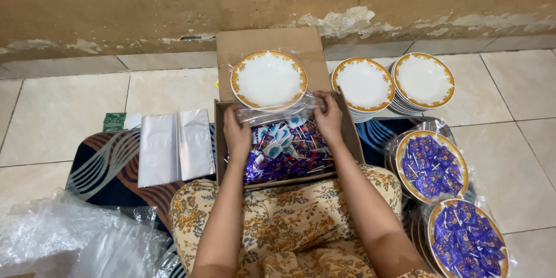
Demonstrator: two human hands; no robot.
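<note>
the person sits on the floor with a cardboard box (347, 133) against the lap, full of small purple candy packets (289, 153). both hands are inside it: the left hand (237, 133) and the right hand (329, 117) each have fingers pinched together on one end of a clear plastic bag (277, 113), stretched flat between them just above the packets. an empty white plate with a gold rim (269, 79) rests on the box's back flap, just beyond the bag.

the step in hand looks like opening or spreading the bag — the next move likely calls for parting its mouth wide enough for a plate, without tearing the thin film.

room is tight. the box walls close in on both wrists, and the plate sits near the knuckles. to the right stand two stacks of plates (423, 81) and two filled plates (431, 165) already wrapped, near the right elbow. a pile of flat bags (174, 146) lies to the left on a patterned mat (104, 165), with crumpled plastic (63, 237) nearer.
</note>
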